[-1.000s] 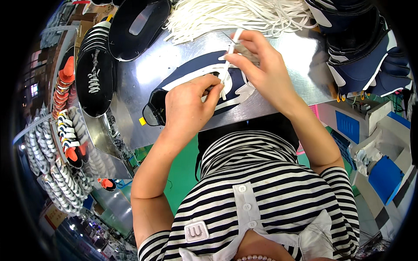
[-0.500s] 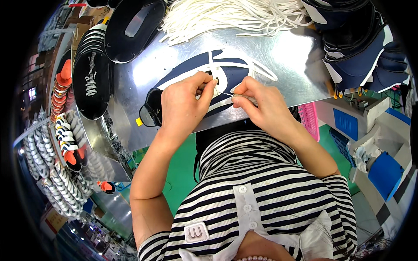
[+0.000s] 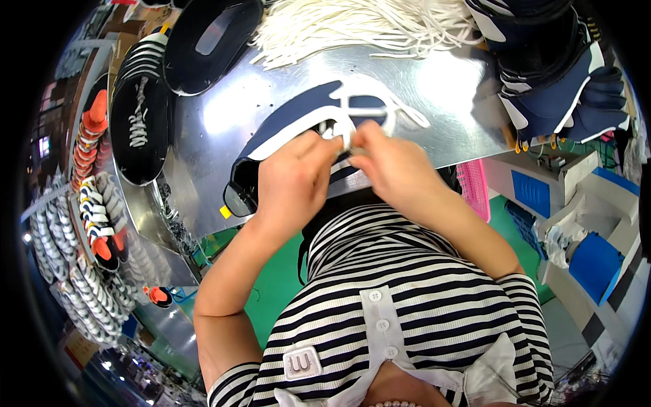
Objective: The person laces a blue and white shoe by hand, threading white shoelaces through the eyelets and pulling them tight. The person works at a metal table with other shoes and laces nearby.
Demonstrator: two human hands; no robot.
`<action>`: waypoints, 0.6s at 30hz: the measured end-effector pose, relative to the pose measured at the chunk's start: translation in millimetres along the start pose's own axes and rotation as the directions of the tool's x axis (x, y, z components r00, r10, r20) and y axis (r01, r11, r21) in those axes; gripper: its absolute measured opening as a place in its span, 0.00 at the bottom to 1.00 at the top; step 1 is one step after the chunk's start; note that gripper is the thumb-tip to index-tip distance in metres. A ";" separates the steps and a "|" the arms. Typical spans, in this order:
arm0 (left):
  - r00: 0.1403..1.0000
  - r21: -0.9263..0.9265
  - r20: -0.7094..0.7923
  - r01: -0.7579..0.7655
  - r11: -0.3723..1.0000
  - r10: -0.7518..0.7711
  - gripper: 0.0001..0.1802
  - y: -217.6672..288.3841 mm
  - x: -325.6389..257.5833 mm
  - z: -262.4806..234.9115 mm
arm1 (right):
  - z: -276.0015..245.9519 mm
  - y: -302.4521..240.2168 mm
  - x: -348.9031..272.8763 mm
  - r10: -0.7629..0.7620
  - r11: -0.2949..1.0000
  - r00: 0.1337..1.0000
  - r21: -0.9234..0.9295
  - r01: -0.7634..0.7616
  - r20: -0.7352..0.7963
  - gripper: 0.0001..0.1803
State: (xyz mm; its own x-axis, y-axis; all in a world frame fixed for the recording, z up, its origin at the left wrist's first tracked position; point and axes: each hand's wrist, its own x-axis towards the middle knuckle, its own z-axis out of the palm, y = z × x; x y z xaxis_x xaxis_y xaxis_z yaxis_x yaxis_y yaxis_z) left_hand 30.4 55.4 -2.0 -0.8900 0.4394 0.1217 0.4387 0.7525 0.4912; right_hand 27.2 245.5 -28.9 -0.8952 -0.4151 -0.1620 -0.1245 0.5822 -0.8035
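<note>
A navy and white shoe upper (image 3: 288, 125) lies on the metal table before me, its black heel part to the left. A white shoelace (image 3: 411, 115) loops over its toe end and runs toward my fingers. My left hand (image 3: 296, 178) is closed at the near edge of the upper, its thumb and fingertips pinched by the eyelets. Close beside it, my right hand (image 3: 397, 166) is closed too, fingertips pinching the white lace and nearly touching the left ones. Motion blurs both sets of fingertips, and the hands hide part of the upper.
A pile of white laces (image 3: 366, 30) lies at the table's far side. Stacked navy and white uppers (image 3: 549, 102) stand at the right, and black uppers (image 3: 141, 119) at the left. A pink basket (image 3: 474, 190) is below the table's near edge.
My right hand has moved left, up to my left hand, closing the gap the thin strand spanned. The upper has tilted and shifted slightly, its heel end coming nearer me.
</note>
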 end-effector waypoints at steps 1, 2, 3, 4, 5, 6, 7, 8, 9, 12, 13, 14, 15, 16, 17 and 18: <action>0.998 0.052 -0.005 -0.061 0.997 0.061 0.14 2.3 -5.8 -3.9 | -13.4 5.5 -13.7 -0.040 0.999 0.999 0.002 0.040 0.005 0.13; 0.987 0.177 -0.051 -0.141 0.974 0.152 0.16 -1.0 -16.7 -6.5 | -35.5 6.8 -26.7 -0.120 0.991 0.992 0.064 0.121 -0.023 0.13; 0.973 0.224 -0.067 -0.200 0.954 0.220 0.16 -5.7 -28.6 -9.5 | -70.8 -7.3 -36.8 0.057 0.972 0.996 0.224 -0.073 0.074 0.10; 0.953 0.270 -0.078 -0.264 0.926 0.294 0.16 -6.7 -35.1 -13.3 | -85.2 4.6 -41.8 0.008 0.893 0.994 0.449 0.041 -0.108 0.10; 0.870 0.292 -0.148 -0.416 0.861 0.471 0.14 -9.9 -29.5 -10.3 | -99.0 9.4 -34.9 0.057 0.918 0.949 0.389 0.072 -0.309 0.11; 0.865 0.275 -0.143 -0.432 0.859 0.481 0.13 -5.5 -31.6 -7.4 | -108.4 5.0 -19.9 0.027 0.946 0.929 0.310 0.096 -0.370 0.11; 0.873 0.241 -0.126 -0.434 0.868 0.472 0.12 -2.9 -27.9 -6.0 | -102.2 10.8 -0.8 -0.014 0.901 0.949 0.408 0.149 -0.316 0.12; 0.878 0.217 -0.112 -0.435 0.874 0.465 0.11 -1.3 -21.6 -7.8 | -92.2 16.8 15.7 -0.074 0.841 0.961 0.501 0.205 -0.268 0.13; 0.926 0.188 -0.078 -0.350 0.918 0.369 0.11 -0.3 -20.0 -10.3 | -83.1 19.2 23.9 -0.006 0.837 0.990 0.542 0.082 -0.139 0.15; 0.985 -0.004 -0.143 -0.096 0.995 0.094 0.09 -13.1 -14.8 -13.3 | -60.2 19.3 29.8 0.028 0.834 0.988 0.549 0.061 -0.152 0.24; 0.996 -0.140 -0.092 -0.007 0.990 -0.006 0.09 -11.8 -10.4 -19.6 | -51.6 19.8 27.2 0.031 0.830 0.988 0.554 0.061 -0.154 0.26; 0.989 -0.259 -0.003 0.143 0.955 -0.149 0.11 -8.7 -6.2 -26.3 | -44.6 19.7 25.9 0.034 0.826 0.987 0.560 0.060 -0.156 0.28; 0.979 -0.266 0.065 0.205 0.942 -0.194 0.15 -15.1 -8.6 -27.2 | -37.5 18.9 25.6 0.099 0.858 0.978 0.513 0.009 -0.184 0.29; 0.962 -0.270 0.135 0.265 0.926 -0.236 0.19 -23.8 -10.7 -27.0 | -34.9 17.9 25.1 0.091 0.848 0.975 0.529 0.031 -0.203 0.29; 0.914 -0.443 0.250 0.402 0.801 -0.321 0.21 -32.2 -12.1 -25.0 | -34.4 18.0 24.7 0.084 0.837 0.971 0.545 0.053 -0.223 0.28; 0.848 -0.578 0.383 0.529 0.622 -0.366 0.23 -36.1 -10.4 -25.6 | -32.0 18.5 24.0 0.087 0.824 0.966 0.563 0.067 -0.243 0.28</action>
State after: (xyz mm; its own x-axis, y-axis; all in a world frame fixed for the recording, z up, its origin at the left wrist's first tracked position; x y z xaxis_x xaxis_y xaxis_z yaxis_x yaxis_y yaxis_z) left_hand 20.6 11.1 1.0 -0.8678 0.2855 -0.4068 -0.2697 0.4170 0.8680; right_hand -10.3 268.7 -29.4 -0.9797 -0.1806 -0.0876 0.0782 0.0584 -0.9952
